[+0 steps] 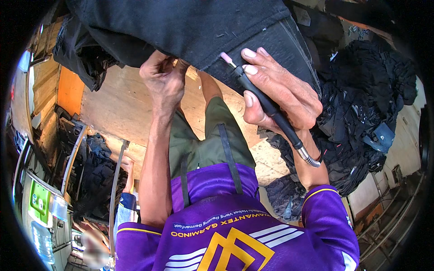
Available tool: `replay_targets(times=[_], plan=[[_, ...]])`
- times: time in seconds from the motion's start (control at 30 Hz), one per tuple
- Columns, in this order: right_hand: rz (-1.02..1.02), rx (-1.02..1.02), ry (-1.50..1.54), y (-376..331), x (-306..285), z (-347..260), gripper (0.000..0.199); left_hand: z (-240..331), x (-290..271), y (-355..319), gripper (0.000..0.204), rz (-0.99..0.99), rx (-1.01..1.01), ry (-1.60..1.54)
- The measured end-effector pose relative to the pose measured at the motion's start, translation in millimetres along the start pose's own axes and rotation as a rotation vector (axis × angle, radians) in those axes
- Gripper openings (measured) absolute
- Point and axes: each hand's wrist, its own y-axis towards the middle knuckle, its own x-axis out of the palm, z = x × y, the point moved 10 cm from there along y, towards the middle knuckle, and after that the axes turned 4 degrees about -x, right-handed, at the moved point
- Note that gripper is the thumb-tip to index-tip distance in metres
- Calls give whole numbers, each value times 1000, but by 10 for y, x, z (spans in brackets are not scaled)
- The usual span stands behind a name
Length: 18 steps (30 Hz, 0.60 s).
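Note:
A dark denim garment [190, 31] is spread across the top of the view, with seams and frayed threads along its right side. My left hand [163, 81] has its fingers curled closed on the garment's lower edge, some of them hidden by the cloth. In my right hand [289, 95] is a pen-shaped rotary grinder [264, 98] with a black body. Its pink stone tip [226, 57] points up and left, at or just over the denim; I cannot tell whether it touches. A ribbed metal cable sleeve [308, 157] trails from the grinder's lower end, beside my wrist.
A large heap of dark garments [357, 104] lies to the right. More dark cloth [97, 174] is piled at the left, near another person's hand [128, 165]. Below the garment is a wooden board [120, 97]. At the lower left stands a clear plastic bottle [43, 241].

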Motion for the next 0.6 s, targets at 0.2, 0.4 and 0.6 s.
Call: replay_targets(times=[0.2, 0.4, 0.6], plan=[[28, 14, -10, -17, -38, 25, 33, -50, -21, -12, 25, -10, -18, -45], [54, 18, -11, -28, -59, 43, 35, -34, -25, -8, 24, -12, 13, -35], [83, 34, -29, -37, -106, 67, 32, -49, -23, -10, 23, -10, 21, -29]])
